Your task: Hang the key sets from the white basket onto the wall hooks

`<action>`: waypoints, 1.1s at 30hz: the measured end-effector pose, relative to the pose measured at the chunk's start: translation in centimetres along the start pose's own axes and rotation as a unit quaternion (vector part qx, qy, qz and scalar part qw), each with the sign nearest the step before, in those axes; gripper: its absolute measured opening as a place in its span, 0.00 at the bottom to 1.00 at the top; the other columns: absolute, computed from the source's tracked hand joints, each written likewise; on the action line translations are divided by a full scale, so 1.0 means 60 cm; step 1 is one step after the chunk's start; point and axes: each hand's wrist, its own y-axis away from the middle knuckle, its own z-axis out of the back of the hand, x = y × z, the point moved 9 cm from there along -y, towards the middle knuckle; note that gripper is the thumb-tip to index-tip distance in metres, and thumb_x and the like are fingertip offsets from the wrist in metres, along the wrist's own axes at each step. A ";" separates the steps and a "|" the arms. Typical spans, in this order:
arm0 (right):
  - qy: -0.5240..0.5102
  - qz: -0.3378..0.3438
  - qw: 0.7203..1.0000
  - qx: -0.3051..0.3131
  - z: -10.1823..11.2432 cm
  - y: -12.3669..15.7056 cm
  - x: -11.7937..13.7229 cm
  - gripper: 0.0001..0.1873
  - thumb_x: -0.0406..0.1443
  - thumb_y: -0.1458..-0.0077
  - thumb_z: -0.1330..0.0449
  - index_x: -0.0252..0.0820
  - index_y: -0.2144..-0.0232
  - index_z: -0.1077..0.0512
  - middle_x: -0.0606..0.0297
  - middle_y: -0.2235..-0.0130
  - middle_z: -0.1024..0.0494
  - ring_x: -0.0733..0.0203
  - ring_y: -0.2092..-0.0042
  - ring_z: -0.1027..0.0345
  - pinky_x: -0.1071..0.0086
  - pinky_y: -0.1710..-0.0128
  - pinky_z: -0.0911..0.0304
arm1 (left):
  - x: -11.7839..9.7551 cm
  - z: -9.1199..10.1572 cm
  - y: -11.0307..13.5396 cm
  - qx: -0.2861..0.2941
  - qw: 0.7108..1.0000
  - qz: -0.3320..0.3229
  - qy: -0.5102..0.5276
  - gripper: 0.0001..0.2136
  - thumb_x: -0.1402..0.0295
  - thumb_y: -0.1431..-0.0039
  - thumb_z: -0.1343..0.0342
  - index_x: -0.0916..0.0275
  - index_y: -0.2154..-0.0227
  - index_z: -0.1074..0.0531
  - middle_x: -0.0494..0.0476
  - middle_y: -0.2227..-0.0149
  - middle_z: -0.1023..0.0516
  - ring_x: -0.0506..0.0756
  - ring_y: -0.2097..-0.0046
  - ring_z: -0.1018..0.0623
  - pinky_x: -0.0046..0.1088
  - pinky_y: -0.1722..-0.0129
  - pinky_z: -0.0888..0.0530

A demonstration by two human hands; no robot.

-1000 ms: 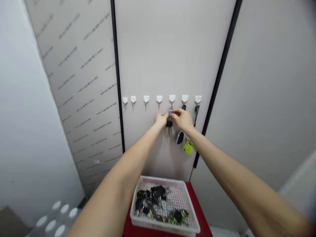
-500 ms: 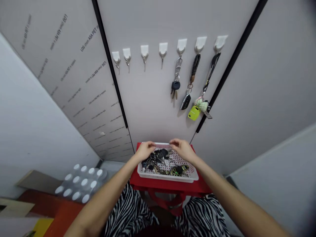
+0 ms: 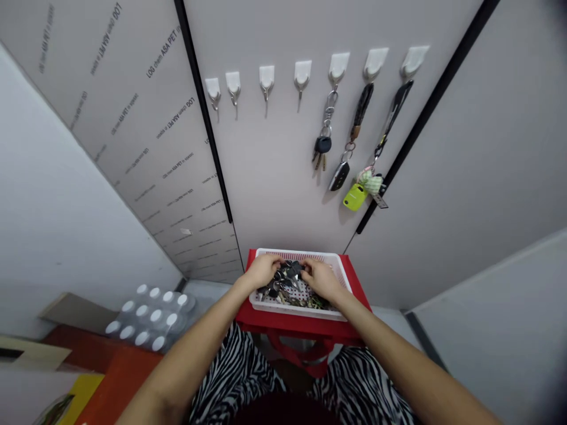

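Observation:
A white plastic basket [image 3: 297,311] with slotted sides holds a pile of keys [image 3: 277,286], many with black heads, and some yellow-green pieces at its front right. My left hand [image 3: 264,270] reaches in over the left side, its fingers closed on keys near the back. Opposite it, my right hand [image 3: 321,277] has thumb and fingers closed at the black key heads [image 3: 292,270] in the back middle. The fingertips partly hide what they grip. Beneath the basket lies a red bag [image 3: 283,321] with its handles hanging toward me.
White hooks [image 3: 302,74] line the pale cabinet door ahead. Three on the right carry a key ring [image 3: 324,144], a car key on a braided strap [image 3: 339,176] and a bunch with a lime-green tag [image 3: 355,197]. Capped bottles [image 3: 148,319] stand at lower left.
Both hands have moved from the basket's back rim down into the keys, my right hand going lower. The fingers now touch the keys. The view has shifted slightly.

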 end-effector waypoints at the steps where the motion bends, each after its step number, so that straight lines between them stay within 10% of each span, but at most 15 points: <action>1: -0.002 0.002 1.000 -0.008 0.003 0.002 0.002 0.12 0.31 0.59 0.53 0.35 0.69 0.34 0.62 0.73 0.31 0.65 0.72 0.40 0.73 0.70 0.46 | 0.000 -0.001 0.000 0.018 1.000 0.000 0.010 0.15 0.78 0.57 0.60 0.66 0.68 0.33 0.56 0.68 0.29 0.49 0.66 0.31 0.22 0.64 0.36; 6: -0.022 0.070 0.996 -0.042 0.017 0.009 0.034 0.12 0.32 0.59 0.52 0.37 0.69 0.34 0.61 0.69 0.33 0.64 0.66 0.42 0.72 0.65 0.47 | -0.013 -0.009 0.009 0.099 0.995 -0.031 0.009 0.16 0.82 0.63 0.59 0.64 0.70 0.32 0.53 0.69 0.28 0.48 0.68 0.32 0.19 0.66 0.36; 13: 0.027 0.153 0.987 0.036 -0.011 0.019 0.088 0.10 0.36 0.59 0.49 0.41 0.72 0.33 0.63 0.71 0.32 0.64 0.66 0.41 0.72 0.65 0.48 | -0.007 0.006 0.008 0.038 0.999 -0.011 -0.003 0.11 0.78 0.60 0.57 0.65 0.74 0.32 0.53 0.73 0.30 0.49 0.70 0.33 0.22 0.68 0.36; 24: 0.129 0.017 0.975 0.181 -0.052 0.025 0.053 0.08 0.39 0.65 0.46 0.42 0.78 0.32 0.64 0.76 0.30 0.64 0.73 0.39 0.75 0.78 0.52 | -0.002 0.010 0.006 0.011 1.000 0.000 -0.029 0.11 0.79 0.61 0.57 0.66 0.74 0.33 0.55 0.71 0.31 0.50 0.69 0.34 0.23 0.66 0.37; 33: 0.090 0.004 0.985 0.150 -0.052 0.019 0.056 0.09 0.36 0.61 0.49 0.43 0.75 0.32 0.64 0.74 0.29 0.63 0.71 0.37 0.74 0.77 0.51 | 0.004 0.025 0.011 -0.073 0.997 0.003 -0.009 0.10 0.80 0.60 0.59 0.65 0.76 0.34 0.53 0.73 0.32 0.49 0.68 0.34 0.23 0.65 0.37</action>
